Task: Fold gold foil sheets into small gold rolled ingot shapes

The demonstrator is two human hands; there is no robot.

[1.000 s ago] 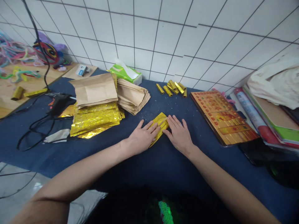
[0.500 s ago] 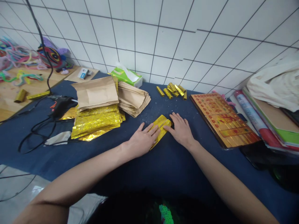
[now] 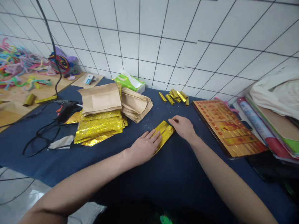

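A folded sheet of gold foil paper [image 3: 166, 132] lies slantwise on the dark blue cloth, with a crease running along it. My left hand [image 3: 146, 146] rests flat on its lower left part, fingers stretched out and covering some of the foil. At the upper right end, my right hand [image 3: 182, 127] is closed in a pinch at the edge of the foil; its thumb and curled fingers are partly hidden. Beyond the hands are several rolled gold foil tubes [image 3: 174, 95]. To the left, brown paper sheets [image 3: 101, 99] lie on top of stacked gold foil sheets [image 3: 99, 128].
A green tissue box [image 3: 129, 81] stands by the tiled wall. At left are a black glue gun [image 3: 65, 111] with its cable and a wooden board [image 3: 14, 112] with pipe cleaners. An orange-gold printed box [image 3: 227, 127] lies at right, beside stacked folders and a white cloth bag [image 3: 277, 87].
My right hand has gone from spread fingers on the foil to a pinch at its upper right end. My left hand stays flat on the foil. The view has shifted slightly.
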